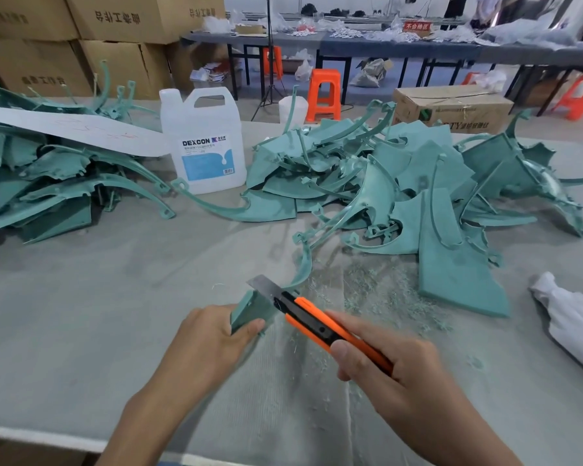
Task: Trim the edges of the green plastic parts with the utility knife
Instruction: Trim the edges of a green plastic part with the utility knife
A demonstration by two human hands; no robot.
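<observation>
Lower centre, an orange utility knife (320, 326) — blade extended — meets a green plastic part (249, 309); loose parts (401, 183) lie heaped upper right.

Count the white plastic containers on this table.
2. The labelled jug stands between the left pile of green parts and the right pile; a smaller container sits behind the right pile, partly hidden. Others could be hidden.

The green plastic parts (418, 183) look matt and faintly grainy on their flat faces, with a dull sheen along the curved ribs. The utility knife (320, 326) has a smooth orange and black plastic body and a bare grey metal blade (265, 285). Woven, slightly rough grey-green cloth (98, 314) covers the bench (81, 364), dusted with fine plastic shavings (377, 297). The jug (202, 142) is translucent white plastic, and the boxes (122, 58) are matt brown cardboard.
</observation>
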